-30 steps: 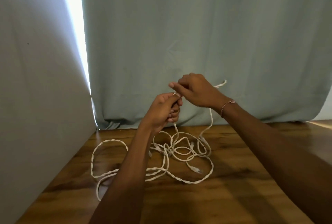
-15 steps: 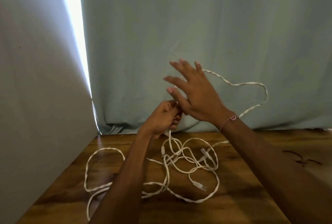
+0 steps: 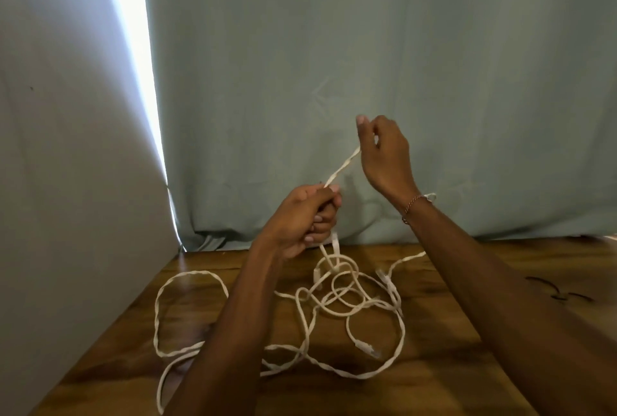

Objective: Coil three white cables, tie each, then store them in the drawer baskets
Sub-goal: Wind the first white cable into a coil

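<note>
- Left hand [image 3: 302, 218] raised above the table [image 3: 467, 365], fingers curled tight round a white cable [image 3: 340, 171], fist closed on it.
- Right hand [image 3: 384, 153] higher and just right of the left, thumb and fingers bent; cable stretch runs up from the left fist to its palm side. Looks like a pinch on the cable, but the contact is hidden behind the hand, so cannot tell for sure.
- Short taut cable span between the 2 hands, slanting up to the right.
- Below the left fist the cable drops to the table into a loose tangle of white cables [image 3: 334, 302]; separate cables cannot be counted in the tangle.
- Big loop [image 3: 160, 315] spreads out to the left on the table.
- Plug end [image 3: 367, 347] lies inside the tangle, near its right side.
- Bracelet [image 3: 412, 205] on the right wrist.
- Small dark pieces [image 3: 561, 295] on the table at far right, well apart from the cables.
- Curtain [image 3: 367, 65] hangs behind the table.
</note>
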A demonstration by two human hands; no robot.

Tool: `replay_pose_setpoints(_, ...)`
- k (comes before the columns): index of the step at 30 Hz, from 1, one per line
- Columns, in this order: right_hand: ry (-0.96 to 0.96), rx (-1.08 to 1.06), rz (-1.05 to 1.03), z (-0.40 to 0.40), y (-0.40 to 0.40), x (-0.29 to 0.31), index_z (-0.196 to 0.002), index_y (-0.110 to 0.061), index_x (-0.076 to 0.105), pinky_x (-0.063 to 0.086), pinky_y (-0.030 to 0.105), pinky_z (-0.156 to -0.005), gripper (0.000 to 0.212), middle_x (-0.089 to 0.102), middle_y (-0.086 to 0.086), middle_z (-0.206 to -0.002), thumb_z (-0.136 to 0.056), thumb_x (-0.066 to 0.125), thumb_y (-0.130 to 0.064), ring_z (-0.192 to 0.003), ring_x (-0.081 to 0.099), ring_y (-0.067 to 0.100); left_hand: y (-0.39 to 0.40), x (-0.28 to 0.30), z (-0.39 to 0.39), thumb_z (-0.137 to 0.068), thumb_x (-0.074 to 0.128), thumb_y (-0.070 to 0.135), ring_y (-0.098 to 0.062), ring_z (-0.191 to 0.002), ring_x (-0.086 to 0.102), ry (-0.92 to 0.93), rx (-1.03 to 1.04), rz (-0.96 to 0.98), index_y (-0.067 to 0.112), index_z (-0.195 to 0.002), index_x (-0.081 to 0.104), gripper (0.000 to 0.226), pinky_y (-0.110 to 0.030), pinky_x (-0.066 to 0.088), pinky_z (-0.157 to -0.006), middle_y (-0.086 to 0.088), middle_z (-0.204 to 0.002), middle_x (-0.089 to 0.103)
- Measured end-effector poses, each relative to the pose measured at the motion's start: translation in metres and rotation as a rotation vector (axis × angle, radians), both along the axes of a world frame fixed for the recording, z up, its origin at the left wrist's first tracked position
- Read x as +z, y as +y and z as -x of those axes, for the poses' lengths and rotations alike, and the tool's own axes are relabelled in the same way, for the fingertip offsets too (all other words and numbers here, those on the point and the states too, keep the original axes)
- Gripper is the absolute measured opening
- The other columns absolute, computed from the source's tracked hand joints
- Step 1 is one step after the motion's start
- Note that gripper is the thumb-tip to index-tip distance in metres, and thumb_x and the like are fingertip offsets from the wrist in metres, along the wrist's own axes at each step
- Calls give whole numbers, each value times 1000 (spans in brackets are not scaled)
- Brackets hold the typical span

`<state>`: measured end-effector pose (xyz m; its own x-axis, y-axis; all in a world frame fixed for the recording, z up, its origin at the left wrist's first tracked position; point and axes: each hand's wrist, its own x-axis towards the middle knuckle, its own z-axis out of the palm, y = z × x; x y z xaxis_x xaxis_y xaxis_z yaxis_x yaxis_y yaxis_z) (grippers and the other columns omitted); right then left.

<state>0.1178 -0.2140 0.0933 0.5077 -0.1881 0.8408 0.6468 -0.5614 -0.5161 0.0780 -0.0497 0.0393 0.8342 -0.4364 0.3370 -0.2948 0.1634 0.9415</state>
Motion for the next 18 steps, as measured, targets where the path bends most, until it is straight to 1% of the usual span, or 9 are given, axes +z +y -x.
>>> replay_pose_setpoints(3,-98,-93,490,9,0,-16,-113,-17,63,16,46,-123,38,45,7,-153,-108,33,-40,-151,24,26,-2,3,-1,-107,34,36,-9,-44,16,125,-85,132,11,-77,54,44,-23,12,-41,1,-54,28)
replay_pose_setpoints(4,-111,-37,618,13,3,-23,-114,-19,65,9,45,-125,42,45,5,-155,-108,30,-41,-152,21,22,-3,3,-3,-106,30,39,-9,-45,13,156,-108,156,12,-74,52,47,-22,12,-40,2,-53,27)
replay_pose_setpoints(6,-77,63,670,15,10,-32,-96,-17,68,16,43,-125,52,71,4,-117,-107,26,-46,-126,56,18,-5,2,-5,-104,23,43,-9,-44,15,174,-128,171,13,-71,46,50,-21,14,-40,2,-53,27)
replay_pose_setpoints(7,-63,55,632,14,12,-32,-81,-16,63,29,41,-118,56,69,2,-86,-106,26,-49,-95,64,14,-6,2,-5,-103,21,42,-8,-42,17,179,-134,169,14,-71,44,48,-21,14,-40,2,-53,28)
replay_pose_setpoints(9,-38,18,549,10,13,-30,-65,-15,46,45,33,-80,57,45,-4,-59,-104,31,-54,-60,45,9,-5,0,-5,-102,22,36,-7,-40,21,185,-143,159,15,-71,44,44,-21,15,-39,1,-53,29)
replay_pose_setpoints(10,-42,-2,517,8,13,-25,-63,-16,41,38,31,-65,56,40,-4,-56,-104,36,-52,-56,38,9,-4,0,-5,-102,25,33,-7,-40,22,174,-147,158,15,-70,45,42,-20,18,-38,1,-54,29)
replay_pose_setpoints(13,-40,46,265,6,9,-10,-59,-18,39,29,21,-52,54,38,-4,-52,-105,47,-44,-48,34,8,-1,1,-5,-101,29,26,-11,-42,27,124,-168,159,13,-70,46,38,-22,29,-38,-1,-55,31)
replay_pose_setpoints(16,87,97,-118,7,10,6,-61,-15,45,33,21,-52,55,46,4,-58,-104,45,-50,-54,42,9,-4,4,0,-105,34,26,-15,-45,30,40,-155,124,10,-72,49,40,-25,34,-44,-5,-56,32)
replay_pose_setpoints(18,72,59,-75,6,9,8,-76,-8,60,42,24,-61,52,62,8,-73,-104,45,-49,-66,56,13,-4,6,3,-108,37,28,-16,-49,31,-31,-96,94,8,-76,53,41,-27,35,-47,-7,-58,33)
